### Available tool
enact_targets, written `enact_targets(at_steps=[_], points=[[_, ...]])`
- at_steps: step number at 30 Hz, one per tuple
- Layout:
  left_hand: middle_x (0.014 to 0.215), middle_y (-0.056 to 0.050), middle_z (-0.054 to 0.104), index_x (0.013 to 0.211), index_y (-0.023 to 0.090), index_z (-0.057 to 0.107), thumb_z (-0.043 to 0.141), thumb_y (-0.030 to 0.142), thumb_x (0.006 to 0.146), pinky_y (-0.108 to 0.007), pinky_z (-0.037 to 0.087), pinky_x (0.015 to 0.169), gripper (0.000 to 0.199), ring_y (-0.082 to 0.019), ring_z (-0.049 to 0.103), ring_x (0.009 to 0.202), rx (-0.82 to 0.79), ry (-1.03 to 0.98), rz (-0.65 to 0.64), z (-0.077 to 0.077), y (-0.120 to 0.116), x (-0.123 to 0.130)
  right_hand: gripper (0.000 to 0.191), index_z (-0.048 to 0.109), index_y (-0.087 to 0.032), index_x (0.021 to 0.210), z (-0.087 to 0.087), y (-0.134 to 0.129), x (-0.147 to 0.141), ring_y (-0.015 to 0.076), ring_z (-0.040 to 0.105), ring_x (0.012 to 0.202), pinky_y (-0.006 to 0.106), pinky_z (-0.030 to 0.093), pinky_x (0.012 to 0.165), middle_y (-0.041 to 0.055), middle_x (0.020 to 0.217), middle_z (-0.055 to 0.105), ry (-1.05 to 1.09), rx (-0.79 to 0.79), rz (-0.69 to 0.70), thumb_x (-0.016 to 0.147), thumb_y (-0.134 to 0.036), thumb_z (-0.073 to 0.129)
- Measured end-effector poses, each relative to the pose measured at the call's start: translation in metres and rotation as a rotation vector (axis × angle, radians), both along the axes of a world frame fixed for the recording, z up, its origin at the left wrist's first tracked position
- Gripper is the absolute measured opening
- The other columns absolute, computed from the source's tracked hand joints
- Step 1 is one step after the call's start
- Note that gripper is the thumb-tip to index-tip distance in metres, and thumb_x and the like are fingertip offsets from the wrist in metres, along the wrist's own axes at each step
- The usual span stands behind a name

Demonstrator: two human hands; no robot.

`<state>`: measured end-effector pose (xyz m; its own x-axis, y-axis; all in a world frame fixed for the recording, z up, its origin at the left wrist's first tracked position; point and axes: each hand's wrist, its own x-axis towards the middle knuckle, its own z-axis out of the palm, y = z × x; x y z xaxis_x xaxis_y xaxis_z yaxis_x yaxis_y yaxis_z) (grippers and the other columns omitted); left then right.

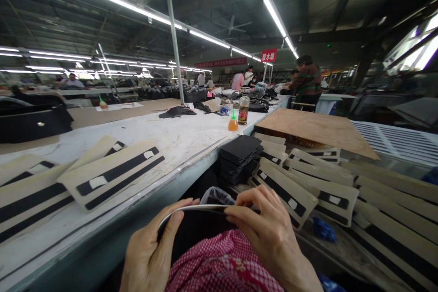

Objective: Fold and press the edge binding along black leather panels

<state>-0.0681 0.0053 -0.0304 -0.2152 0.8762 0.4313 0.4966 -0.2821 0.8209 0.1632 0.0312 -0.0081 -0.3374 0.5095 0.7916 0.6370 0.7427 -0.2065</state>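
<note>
My left hand [150, 251] and my right hand [270, 232] both grip a thin, curved, light-edged strip [195, 209] held low over my lap, above a red checked cloth [219, 264]. The left thumb presses its left end, the right fingers pinch its right end. Beige cards with black strips [112, 175] lie on the white table [178, 139] just left of my hands. More such cards [308, 191] are piled to the right, next to a stack of black pieces [239, 155].
An orange glue bottle [233, 122] and a drink bottle [243, 109] stand on the table farther off. A brown board [315, 130] covers a box at right. A person in a dark striped top [306, 82] and others work in the distance.
</note>
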Motion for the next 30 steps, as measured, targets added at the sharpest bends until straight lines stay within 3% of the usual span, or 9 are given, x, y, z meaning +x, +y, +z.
enact_targets(at_steps=[5, 8, 11, 14, 17, 20, 23, 26, 30], points=[[0.112, -0.002, 0.082, 0.107, 0.027, 0.083, 0.058, 0.061, 0.093, -0.023, 0.059, 0.094, 0.044, -0.024, 0.078, 0.107, -0.026, -0.007, 0.066, -0.007, -0.001, 0.008, 0.022, 0.077, -0.025, 0.107, -0.007, 0.008, -0.001, 0.0233, 0.068, 0.091, 0.039, 0.055, 0.078, 0.0092, 0.111, 0.074, -0.086, -0.055, 0.009, 0.096, -0.011, 0.063], [0.116, -0.003, 0.081, 0.109, 0.026, 0.081, 0.055, 0.063, 0.094, -0.027, 0.055, 0.102, 0.048, -0.026, 0.075, 0.114, -0.058, -0.049, 0.155, -0.015, 0.0, 0.013, 0.02, 0.077, -0.022, 0.097, -0.015, 0.014, -0.006, 0.0196, 0.067, 0.078, 0.031, 0.055, 0.066, 0.0094, 0.097, 0.069, -0.039, -0.081, -0.04, 0.098, -0.013, 0.059], [0.115, -0.002, 0.082, 0.108, 0.027, 0.082, 0.055, 0.062, 0.095, -0.026, 0.057, 0.098, 0.046, -0.025, 0.075, 0.113, -0.093, -0.039, 0.095, -0.023, 0.004, 0.01, 0.019, 0.073, -0.019, 0.088, -0.021, 0.019, -0.01, 0.0164, 0.065, 0.068, 0.026, 0.054, 0.06, 0.005, 0.083, 0.066, -0.034, -0.192, -0.024, 0.099, -0.014, 0.058], [0.109, -0.002, 0.083, 0.105, 0.027, 0.082, 0.057, 0.058, 0.095, -0.024, 0.06, 0.092, 0.042, -0.024, 0.078, 0.106, -0.071, 0.007, 0.034, -0.027, 0.006, 0.005, 0.017, 0.071, -0.018, 0.094, -0.022, 0.024, -0.01, 0.0175, 0.073, 0.076, 0.027, 0.06, 0.07, 0.006, 0.093, 0.074, -0.048, -0.307, 0.065, 0.098, -0.01, 0.057], [0.108, -0.002, 0.083, 0.105, 0.027, 0.082, 0.056, 0.056, 0.096, -0.025, 0.059, 0.094, 0.04, -0.024, 0.078, 0.106, -0.019, 0.015, 0.074, -0.027, 0.005, 0.006, 0.024, 0.07, -0.021, 0.112, -0.02, 0.028, -0.005, 0.0206, 0.077, 0.096, 0.032, 0.062, 0.087, 0.0071, 0.113, 0.078, -0.032, -0.39, 0.18, 0.098, -0.007, 0.057], [0.11, -0.002, 0.083, 0.106, 0.027, 0.082, 0.054, 0.061, 0.095, -0.028, 0.059, 0.096, 0.046, -0.026, 0.077, 0.108, -0.018, 0.009, 0.18, -0.024, 0.004, 0.01, 0.037, 0.062, -0.024, 0.129, -0.016, 0.031, 0.001, 0.0205, 0.075, 0.11, 0.034, 0.059, 0.097, 0.0061, 0.126, 0.076, 0.036, -0.552, 0.324, 0.096, -0.007, 0.06], [0.114, -0.005, 0.082, 0.109, 0.024, 0.082, 0.052, 0.073, 0.088, -0.032, 0.06, 0.095, 0.061, -0.03, 0.075, 0.112, -0.07, -0.066, 0.294, -0.021, 0.004, 0.008, 0.04, 0.057, -0.025, 0.131, -0.012, 0.033, 0.008, 0.0198, 0.073, 0.116, 0.035, 0.057, 0.101, 0.005, 0.127, 0.076, 0.135, -0.694, 0.434, 0.095, -0.01, 0.067], [0.119, -0.004, 0.08, 0.11, 0.024, 0.082, 0.056, 0.078, 0.082, -0.033, 0.059, 0.098, 0.066, -0.032, 0.069, 0.124, -0.145, -0.126, 0.249, -0.021, 0.003, 0.003, 0.028, 0.063, -0.025, 0.117, -0.006, 0.034, 0.014, 0.0204, 0.074, 0.1, 0.033, 0.057, 0.09, 0.0029, 0.111, 0.076, 0.028, -0.611, 0.347, 0.093, -0.016, 0.074], [0.122, 0.0, 0.079, 0.109, 0.029, 0.082, 0.058, 0.074, 0.085, -0.035, 0.05, 0.112, 0.056, -0.03, 0.065, 0.129, -0.194, -0.226, 0.179, -0.023, -0.005, -0.003, 0.006, 0.068, -0.021, 0.091, 0.01, 0.03, 0.018, 0.0165, 0.064, 0.079, 0.028, 0.05, 0.07, 0.002, 0.094, 0.064, -0.16, -0.442, 0.236, 0.095, -0.02, 0.071]])
